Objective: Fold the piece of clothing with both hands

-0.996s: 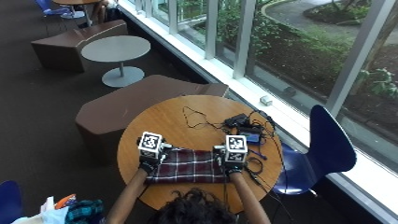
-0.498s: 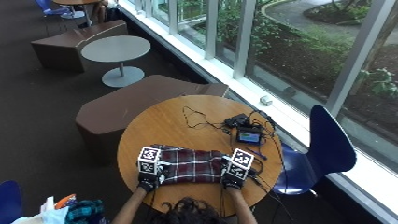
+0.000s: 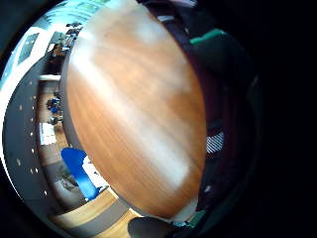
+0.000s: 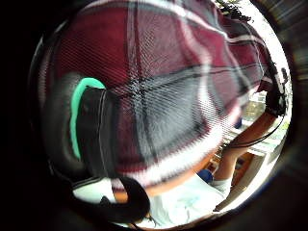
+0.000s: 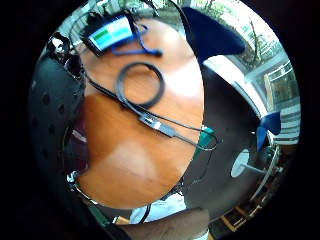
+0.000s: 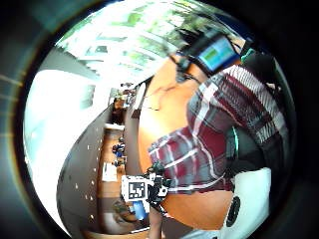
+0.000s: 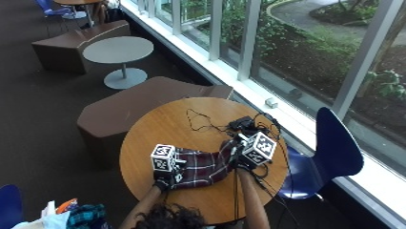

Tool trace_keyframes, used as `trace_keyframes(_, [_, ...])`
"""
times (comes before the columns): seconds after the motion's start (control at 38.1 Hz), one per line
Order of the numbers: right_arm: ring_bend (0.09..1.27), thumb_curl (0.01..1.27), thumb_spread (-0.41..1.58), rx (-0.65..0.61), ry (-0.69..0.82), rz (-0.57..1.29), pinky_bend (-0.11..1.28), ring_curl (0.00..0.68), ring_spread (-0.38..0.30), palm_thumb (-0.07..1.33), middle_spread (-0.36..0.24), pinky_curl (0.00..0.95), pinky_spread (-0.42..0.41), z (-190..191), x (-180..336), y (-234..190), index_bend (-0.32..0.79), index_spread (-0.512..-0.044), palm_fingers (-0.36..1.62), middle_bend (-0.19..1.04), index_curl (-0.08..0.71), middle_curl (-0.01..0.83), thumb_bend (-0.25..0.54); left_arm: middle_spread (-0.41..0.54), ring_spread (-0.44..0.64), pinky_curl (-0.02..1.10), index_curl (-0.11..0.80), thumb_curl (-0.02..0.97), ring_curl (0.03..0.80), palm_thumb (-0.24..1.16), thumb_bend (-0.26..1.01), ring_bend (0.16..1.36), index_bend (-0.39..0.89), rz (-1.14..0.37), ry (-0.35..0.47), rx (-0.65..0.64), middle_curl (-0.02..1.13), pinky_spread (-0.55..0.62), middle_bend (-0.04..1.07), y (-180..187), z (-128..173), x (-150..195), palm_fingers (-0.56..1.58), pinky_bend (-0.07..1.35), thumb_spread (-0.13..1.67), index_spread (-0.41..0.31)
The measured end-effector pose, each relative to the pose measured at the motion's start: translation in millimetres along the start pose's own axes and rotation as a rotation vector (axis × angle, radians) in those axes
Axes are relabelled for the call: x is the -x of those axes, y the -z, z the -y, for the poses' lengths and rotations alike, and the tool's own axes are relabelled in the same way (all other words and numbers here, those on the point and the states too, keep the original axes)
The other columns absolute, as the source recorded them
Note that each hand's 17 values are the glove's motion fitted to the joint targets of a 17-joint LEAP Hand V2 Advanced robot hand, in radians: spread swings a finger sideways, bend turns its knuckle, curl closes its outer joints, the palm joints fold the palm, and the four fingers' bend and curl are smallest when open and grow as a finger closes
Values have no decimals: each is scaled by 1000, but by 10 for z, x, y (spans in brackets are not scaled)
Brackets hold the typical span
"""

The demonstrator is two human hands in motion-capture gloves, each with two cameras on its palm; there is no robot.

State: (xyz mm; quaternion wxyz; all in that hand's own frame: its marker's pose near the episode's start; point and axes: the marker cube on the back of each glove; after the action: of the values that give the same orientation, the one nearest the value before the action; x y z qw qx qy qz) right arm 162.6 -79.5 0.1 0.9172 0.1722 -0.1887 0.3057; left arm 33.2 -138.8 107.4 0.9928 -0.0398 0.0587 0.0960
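A dark red plaid garment lies bunched on the round wooden table, near the person's edge. My left hand grips the garment's left end down at the table. In the left thumb side palm view the plaid cloth fills the picture, with a gloved finger curled against it. My right hand holds the right end, which stands lifted off the table. The right thumb side palm view shows the cloth running from that palm to the left hand.
A small device with a lit screen and loose black cables lie on the table's far side; a cable coil sits beside the right hand. A blue chair stands at the right, a brown bench behind.
Both hands drew the cloth from the table's middle toward the person. Since half a second ago the right hand has risen, lifting the garment's right end; the left hand stays low.
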Motion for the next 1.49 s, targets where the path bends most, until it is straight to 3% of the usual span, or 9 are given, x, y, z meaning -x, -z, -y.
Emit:
trace_keyframes(0.16, [1007,461,970,-31,268,-84,809,580,-196,970,-203,592,-186,-350,809,-352,84,-243,1064,605,122,553,103,20,186,400,354,193,318,151,66,555,130,-217,47,-136,369,171,172,342,-113,254,386,664,1439,-94])
trace_keyframes(0.34, [969,503,809,19,596,-204,754,572,-202,997,-213,577,-207,-1121,1827,-884,117,-269,1119,577,163,541,38,13,103,404,370,254,337,353,167,603,179,-269,204,-287,340,99,125,644,-517,788,454,668,1501,-106])
trace_keyframes(0.52, [948,540,703,6,714,-361,728,568,-205,1019,-218,565,-225,-1500,2066,-1732,111,-279,1133,553,188,533,-12,11,64,405,384,291,345,465,222,616,183,-299,318,-352,316,67,121,570,-797,1131,470,669,1531,-111])
trace_keyframes(0.66, [937,563,654,13,746,-297,724,566,-205,1024,-219,559,-237,-1535,2055,-1832,98,-282,1131,535,197,527,-24,10,46,404,395,314,347,527,252,620,185,-323,339,-353,299,50,119,505,-833,1174,480,666,1546,-116])
trace_keyframes(0.87, [875,541,776,232,861,-190,768,542,-212,894,-211,552,-255,-1392,1585,-1216,-18,-288,943,458,159,501,-73,10,33,402,405,340,348,572,270,622,181,-281,281,-358,277,36,120,685,-776,949,489,660,1550,-121])
trace_keyframes(0.89, [800,514,855,239,868,-229,824,518,-187,804,-187,564,-240,-1336,1496,-1108,5,-293,727,313,160,459,-102,-29,32,391,395,341,336,572,271,582,142,-261,268,-352,319,35,263,725,-778,888,545,623,1554,-121])
trace_keyframes(1.02, [600,462,1047,279,827,-493,696,467,-137,671,-151,524,-114,-1103,1106,-582,176,-316,505,292,208,449,-61,-51,30,385,386,337,329,531,241,553,142,-161,208,-290,332,31,257,834,-798,605,560,595,1532,-123])
trace_keyframes(1.18, [395,417,1194,200,692,-542,595,375,-83,581,-120,455,22,-854,836,-191,188,-329,397,268,249,426,-33,-63,34,380,380,318,325,434,175,527,146,-88,164,-298,350,39,238,860,-800,345,578,569,1492,-129])
trace_keyframes(1.49, [322,379,1333,102,606,-372,480,323,-31,566,-93,376,140,-875,804,-64,157,-336,401,219,277,401,-4,-55,57,377,364,303,324,370,113,499,135,-50,126,-335,369,67,191,920,-813,245,569,535,1458,-127])
